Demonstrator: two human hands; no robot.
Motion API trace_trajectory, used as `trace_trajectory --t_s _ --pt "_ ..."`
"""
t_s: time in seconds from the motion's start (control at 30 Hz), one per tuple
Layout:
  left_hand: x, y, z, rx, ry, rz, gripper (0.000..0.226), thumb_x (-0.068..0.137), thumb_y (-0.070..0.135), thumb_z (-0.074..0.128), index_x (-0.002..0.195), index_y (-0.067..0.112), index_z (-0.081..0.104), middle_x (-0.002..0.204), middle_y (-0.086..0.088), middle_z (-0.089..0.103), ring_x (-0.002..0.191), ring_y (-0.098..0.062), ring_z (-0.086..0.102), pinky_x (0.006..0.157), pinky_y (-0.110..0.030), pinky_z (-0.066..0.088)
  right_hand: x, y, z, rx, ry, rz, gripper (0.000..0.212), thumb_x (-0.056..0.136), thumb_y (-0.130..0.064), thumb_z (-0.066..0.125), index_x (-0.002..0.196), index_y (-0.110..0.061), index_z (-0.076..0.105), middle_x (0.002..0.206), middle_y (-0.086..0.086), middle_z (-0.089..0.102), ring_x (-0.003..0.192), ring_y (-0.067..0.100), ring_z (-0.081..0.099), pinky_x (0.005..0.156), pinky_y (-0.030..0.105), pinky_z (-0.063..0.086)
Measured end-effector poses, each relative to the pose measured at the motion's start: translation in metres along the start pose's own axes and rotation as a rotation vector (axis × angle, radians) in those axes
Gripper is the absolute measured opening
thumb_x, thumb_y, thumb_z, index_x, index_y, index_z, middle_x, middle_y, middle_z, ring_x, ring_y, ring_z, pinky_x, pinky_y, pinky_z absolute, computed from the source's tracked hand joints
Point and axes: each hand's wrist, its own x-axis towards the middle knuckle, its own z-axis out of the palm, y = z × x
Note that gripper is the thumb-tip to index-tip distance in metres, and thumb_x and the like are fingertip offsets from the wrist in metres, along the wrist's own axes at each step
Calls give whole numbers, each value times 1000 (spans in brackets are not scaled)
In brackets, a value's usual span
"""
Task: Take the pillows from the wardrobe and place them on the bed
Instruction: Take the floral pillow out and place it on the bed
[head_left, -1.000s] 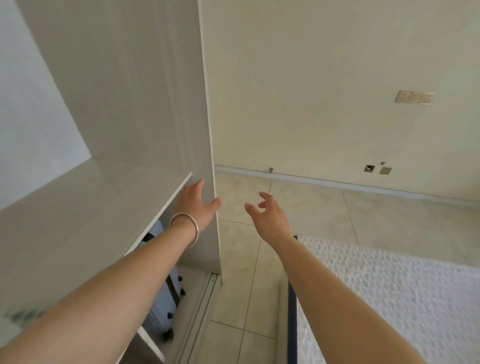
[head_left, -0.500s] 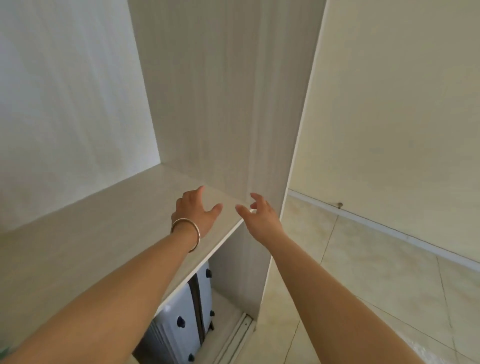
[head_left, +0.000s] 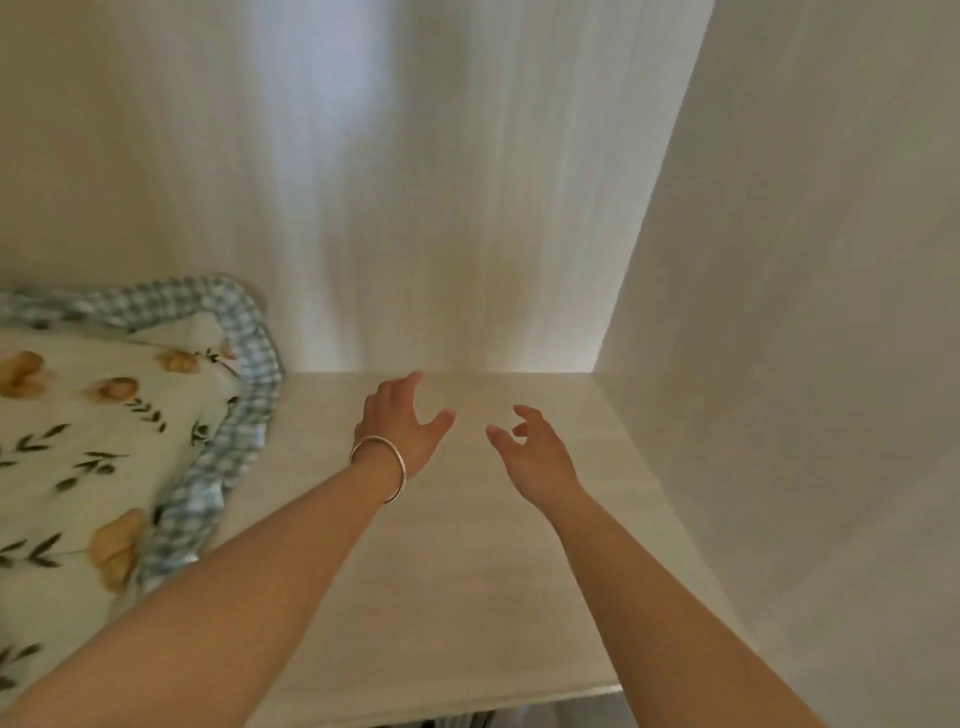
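Wardrobe shelf (head_left: 467, 597) with a floral pillow (head_left: 104, 441) lying at its left end, gingham border toward the bare middle. Left hand (head_left: 397, 426) and right hand (head_left: 535, 452), both open and empty with fingers spread, hover over bare shelf to the pillow's right, touching nothing. A one-handed pull on the border could drag the soft pillow off the shelf's front edge.

Shelf (head_left: 467, 597) bare right of pillow (head_left: 104, 441); side wall (head_left: 805, 364) bounds right.
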Motion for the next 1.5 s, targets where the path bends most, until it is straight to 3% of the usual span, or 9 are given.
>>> trace_trajectory --t_s 0.2,0.43,0.67,0.8,0.93,1.03,1.2,1.33,1.5 --pt "-9 -59 -47 26 213 -233 69 86 48 55 145 22 29 150 -7 29 139 -27 22 112 -41 25 38 -31 63 -36 -303 -134 57 89 -46 52 139 -23 38 133 5 50 123 21 47 104 37 38" --pt "-29 -129 -123 211 365 -493 68 87 47 53 145 21 27 149 -7 29 136 -27 25 107 -43 31 33 -78 146 -63 -570 -263 57 90 -46 50 141 -25 34 139 4 46 129 21 43 104 34 36" --pt "-20 -194 -186 357 403 -743 70 86 53 49 145 21 26 149 -9 30 134 -31 28 105 -47 33 31 -132 226 -70 -737 -319 61 89 -47 49 143 -22 32 145 6 42 130 25 43 106 39 37" --pt "-15 -221 -189 432 359 -820 68 88 53 44 145 22 25 148 -9 29 133 -30 27 102 -46 34 25 -153 272 48 -827 -189 67 88 -47 51 143 -15 30 141 9 47 124 26 50 104 42 41" --pt "-20 -248 -187 526 308 -970 63 87 55 40 142 24 31 144 -9 35 128 -31 33 101 -47 36 15 -158 313 66 -869 -4 63 90 -43 49 140 -7 36 139 10 48 125 29 47 94 29 38" --pt "-24 -262 -183 546 263 -974 60 83 57 41 137 31 38 144 -3 36 127 -30 34 103 -50 34 1 -157 335 177 -869 139 63 85 -39 58 134 -4 41 132 10 54 119 29 52 89 29 41" --pt "-27 -266 -181 541 266 -980 59 82 59 41 137 37 38 147 3 32 130 -28 31 105 -53 29 -10 -172 354 225 -826 289 102 58 -53 74 137 -2 33 131 15 53 119 33 51 100 42 44" --pt "-28 -260 -183 645 111 -929 60 83 62 38 139 41 32 147 3 29 129 -29 29 99 -53 34 -11 -171 360 170 -743 191 77 71 -32 73 131 1 36 127 17 55 114 33 55 93 37 49" --pt "-30 -246 -181 735 1 -773 56 88 60 35 140 42 28 144 2 31 126 -27 32 97 -46 34 4 -162 340 96 -663 90 56 79 -19 64 126 -3 39 120 14 57 108 31 57 82 32 50"
